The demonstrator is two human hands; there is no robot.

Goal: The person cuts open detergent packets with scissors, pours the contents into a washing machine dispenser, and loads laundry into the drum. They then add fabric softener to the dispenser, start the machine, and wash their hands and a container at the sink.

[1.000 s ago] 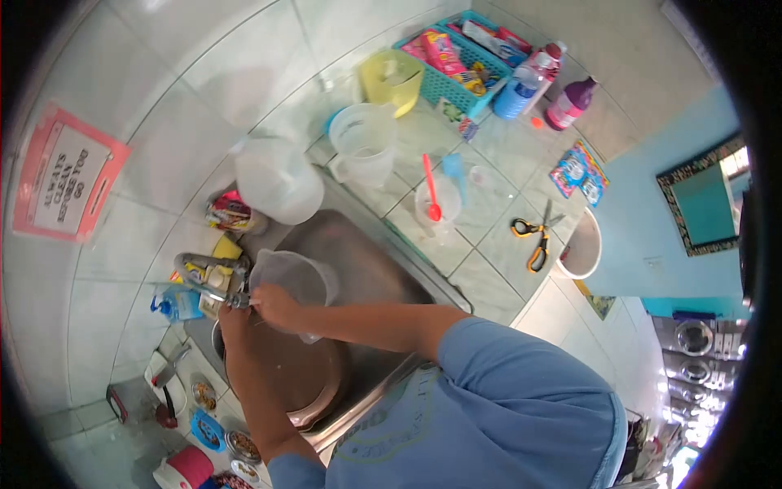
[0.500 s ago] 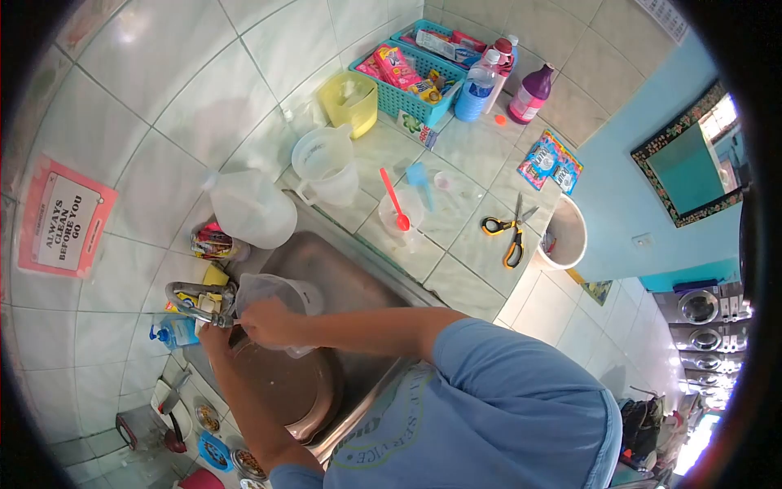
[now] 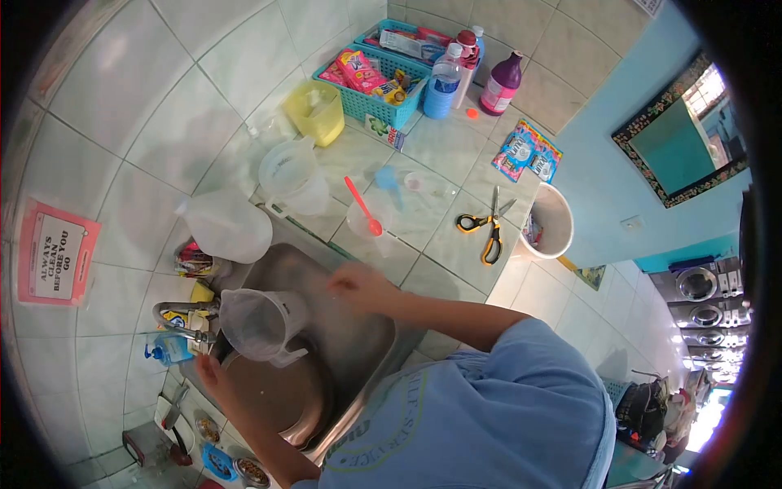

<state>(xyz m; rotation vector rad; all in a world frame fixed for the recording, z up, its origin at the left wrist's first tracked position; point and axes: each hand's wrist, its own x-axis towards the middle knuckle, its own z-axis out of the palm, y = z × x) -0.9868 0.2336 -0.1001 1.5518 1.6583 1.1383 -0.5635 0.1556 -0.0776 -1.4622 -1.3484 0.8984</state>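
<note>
A clear plastic measuring pitcher [image 3: 257, 322] stands in the steel sink [image 3: 358, 310] beneath the metal faucet [image 3: 191, 318], its handle towards me. Neither hand touches it. My right hand [image 3: 354, 285] hangs over the sink to the pitcher's right, smeared by motion, so its fingers are unclear. Just below the faucet is my left hand [image 3: 210, 376], its fingers stretched and nothing visible in them. Close to it stands a blue soap pump bottle [image 3: 169, 350]. A large round metal basin [image 3: 277, 395] lies in the sink under the pitcher.
On the tiled counter are a second pitcher [image 3: 293, 175], a cup [image 3: 366, 216] with a red spoon [image 3: 362, 204], scissors [image 3: 491, 226], a yellow container [image 3: 316, 112], a turquoise basket [image 3: 383, 106] and bottles. A white jug [image 3: 226, 228] stands by the wall. Small bowls [image 3: 218, 460] sit at lower left.
My right hand has left the pitcher and moved right over the sink. My left hand has dropped slightly away from the faucet. The pitcher now stands by itself.
</note>
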